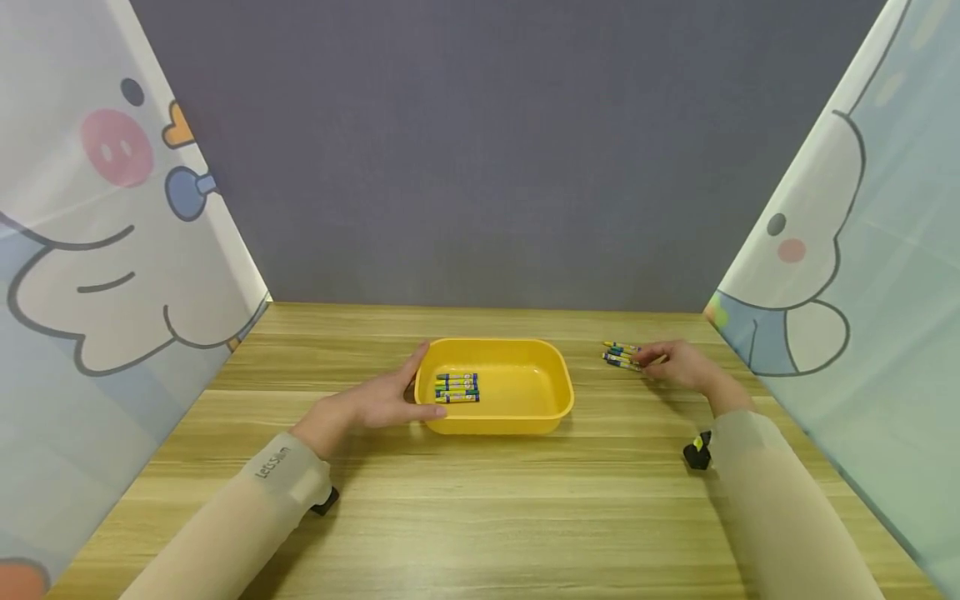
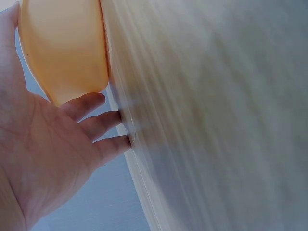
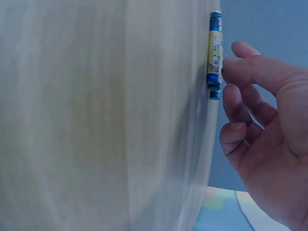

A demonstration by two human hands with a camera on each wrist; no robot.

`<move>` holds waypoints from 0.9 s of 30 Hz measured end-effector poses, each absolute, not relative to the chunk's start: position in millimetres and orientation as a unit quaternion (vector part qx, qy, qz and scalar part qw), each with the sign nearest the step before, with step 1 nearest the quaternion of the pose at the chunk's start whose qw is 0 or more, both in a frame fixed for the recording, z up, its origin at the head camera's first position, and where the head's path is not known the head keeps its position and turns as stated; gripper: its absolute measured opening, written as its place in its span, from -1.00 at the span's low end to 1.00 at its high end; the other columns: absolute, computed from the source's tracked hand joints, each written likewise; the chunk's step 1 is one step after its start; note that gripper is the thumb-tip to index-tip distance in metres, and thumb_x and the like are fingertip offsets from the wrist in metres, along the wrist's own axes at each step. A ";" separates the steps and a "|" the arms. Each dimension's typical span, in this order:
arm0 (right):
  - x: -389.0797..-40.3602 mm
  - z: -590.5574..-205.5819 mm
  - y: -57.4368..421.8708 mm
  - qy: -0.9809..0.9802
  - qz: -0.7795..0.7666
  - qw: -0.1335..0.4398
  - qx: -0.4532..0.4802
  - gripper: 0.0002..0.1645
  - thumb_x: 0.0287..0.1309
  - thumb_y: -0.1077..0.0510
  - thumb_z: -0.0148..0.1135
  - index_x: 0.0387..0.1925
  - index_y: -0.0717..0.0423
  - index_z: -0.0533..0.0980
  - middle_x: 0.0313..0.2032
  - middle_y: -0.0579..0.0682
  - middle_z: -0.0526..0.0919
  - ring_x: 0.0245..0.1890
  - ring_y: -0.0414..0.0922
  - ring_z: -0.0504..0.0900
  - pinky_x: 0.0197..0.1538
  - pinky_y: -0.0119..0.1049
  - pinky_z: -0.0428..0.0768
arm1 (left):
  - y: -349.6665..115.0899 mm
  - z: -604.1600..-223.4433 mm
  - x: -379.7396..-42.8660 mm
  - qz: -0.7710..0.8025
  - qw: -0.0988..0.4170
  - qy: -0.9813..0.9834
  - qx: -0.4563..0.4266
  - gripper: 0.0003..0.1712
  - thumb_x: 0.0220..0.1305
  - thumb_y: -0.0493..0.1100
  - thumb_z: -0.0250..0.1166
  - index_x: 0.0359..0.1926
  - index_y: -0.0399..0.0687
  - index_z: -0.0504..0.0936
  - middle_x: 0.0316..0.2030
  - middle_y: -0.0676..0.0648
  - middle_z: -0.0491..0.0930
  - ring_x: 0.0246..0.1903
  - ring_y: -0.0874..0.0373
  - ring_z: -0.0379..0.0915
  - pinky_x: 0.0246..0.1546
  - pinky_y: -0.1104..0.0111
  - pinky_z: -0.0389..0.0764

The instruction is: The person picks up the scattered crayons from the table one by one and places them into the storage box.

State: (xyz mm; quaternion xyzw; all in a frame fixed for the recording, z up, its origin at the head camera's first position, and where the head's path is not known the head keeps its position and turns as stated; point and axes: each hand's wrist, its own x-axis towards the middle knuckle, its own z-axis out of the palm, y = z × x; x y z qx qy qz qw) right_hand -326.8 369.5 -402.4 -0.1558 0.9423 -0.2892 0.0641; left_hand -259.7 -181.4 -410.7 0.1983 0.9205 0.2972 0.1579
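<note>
A yellow plastic tray (image 1: 517, 417) sits on the table, with several yellow and green crayons (image 1: 457, 398) side by side at its left end. My left hand (image 1: 386, 402) spans that end, its thumb over the front rim and its other fingers along the outer side. In the left wrist view those fingers (image 2: 103, 119) are nearly straight beside the tray wall (image 2: 67, 53). To the right lie several more crayons (image 1: 618, 362), bunched together. My right hand (image 1: 678, 364) has bent fingers, thumb and forefinger tips right at a crayon (image 3: 214, 50); I cannot tell whether they pinch it.
The wood-grain table (image 1: 480, 508) ends at a dark grey upright panel (image 1: 480, 167). Cloths printed with cartoon animals hang on the left (image 1: 97, 308) and right (image 1: 892, 333). Black wrist devices sit under both sleeves.
</note>
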 end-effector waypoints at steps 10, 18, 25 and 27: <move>-324.9 -408.3 373.9 0.941 -0.293 0.076 -0.154 -0.62 0.40 0.25 0.43 0.17 0.33 0.71 -0.07 0.20 0.81 -0.18 -0.17 0.61 -0.17 -0.38 0.59 | -180.4 -409.6 -259.3 0.296 0.158 0.922 0.195 0.55 0.27 0.61 0.39 0.81 0.19 -0.45 0.71 -0.33 0.14 0.57 -0.25 0.32 0.59 -0.20 0.32; -324.1 -411.0 375.1 0.939 -0.294 0.087 -0.156 -0.62 0.40 0.20 0.44 0.18 0.22 0.75 -0.15 0.08 0.79 -0.20 -0.17 0.55 -0.18 -0.35 0.55 | -180.4 -411.0 -260.3 0.285 0.153 0.927 0.191 0.54 0.28 0.61 0.37 0.81 0.17 -0.45 0.69 -0.38 0.17 0.54 -0.29 0.37 0.58 -0.21 0.34; -325.2 -411.6 371.5 0.939 -0.287 0.081 -0.170 -0.63 0.41 0.22 0.42 0.17 0.27 0.73 -0.17 0.07 0.78 -0.26 -0.19 0.56 -0.23 -0.34 0.56 | -181.3 -410.5 -259.2 0.283 0.154 0.928 0.187 0.53 0.28 0.61 0.37 0.81 0.18 -0.45 0.69 -0.37 0.17 0.54 -0.29 0.38 0.57 -0.22 0.35; -324.2 -410.4 369.3 0.940 -0.285 0.076 -0.169 -0.65 0.41 0.23 0.40 0.16 0.28 0.73 -0.15 0.10 0.77 -0.27 -0.19 0.56 -0.23 -0.35 0.55 | -181.1 -410.3 -258.8 0.286 0.155 0.927 0.188 0.53 0.28 0.60 0.37 0.81 0.17 -0.44 0.69 -0.37 0.17 0.54 -0.28 0.37 0.57 -0.22 0.34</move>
